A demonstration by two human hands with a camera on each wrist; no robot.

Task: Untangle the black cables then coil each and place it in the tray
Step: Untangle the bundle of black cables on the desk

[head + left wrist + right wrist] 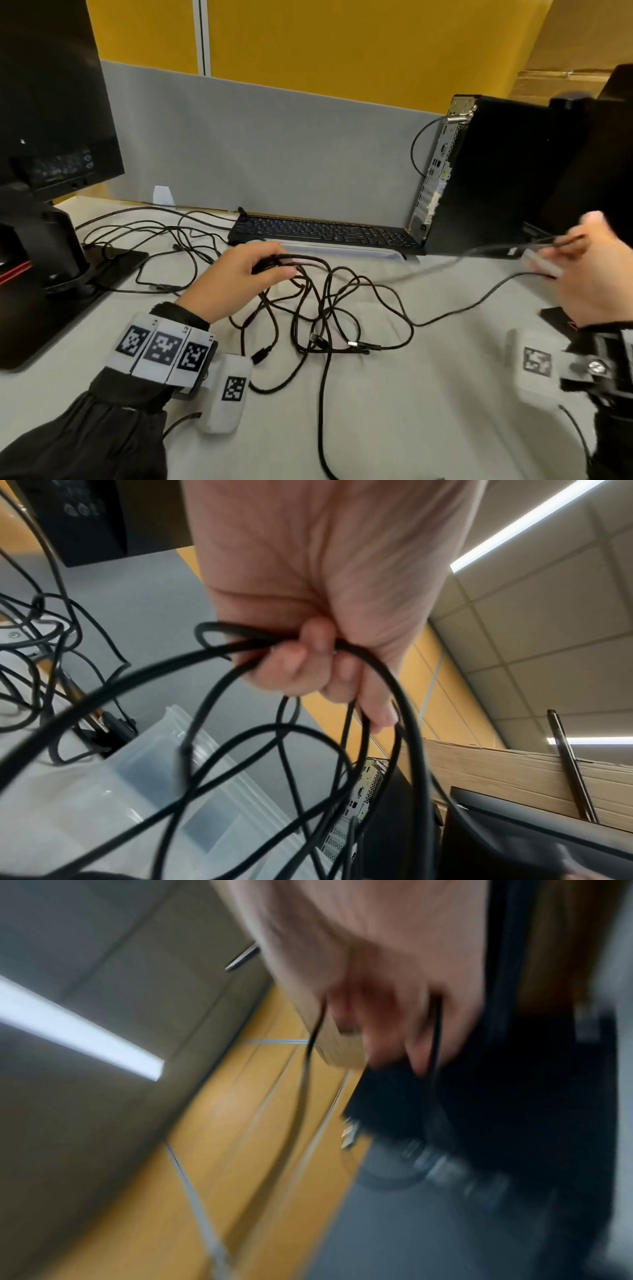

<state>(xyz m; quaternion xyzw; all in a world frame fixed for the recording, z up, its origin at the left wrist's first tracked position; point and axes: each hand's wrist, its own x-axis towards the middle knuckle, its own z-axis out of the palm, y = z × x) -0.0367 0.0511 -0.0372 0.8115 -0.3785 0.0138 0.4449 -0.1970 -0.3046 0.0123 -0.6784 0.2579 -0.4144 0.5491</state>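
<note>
A tangle of black cables [322, 308] sprawls over the white desk in the head view, several plug ends lying loose near its middle. My left hand [246, 270] grips a bunch of cable loops [260, 645] and holds them up above the desk; in the left wrist view the fingers [291, 669] curl round the strands. My right hand [582, 263], blurred, is raised at the right and pinches one black cable [486, 251] stretched toward the tangle; in the right wrist view, thin strands [435, 1042] pass through its fingers. The clear plastic tray [342, 248] lies in front of the keyboard.
A black keyboard [325, 231] sits behind the tray, a desktop tower [479, 171] stands at the right, and a monitor on its stand [51, 137] fills the left. More cables [154, 240] trail by the monitor base. A grey partition [257, 144] closes the back.
</note>
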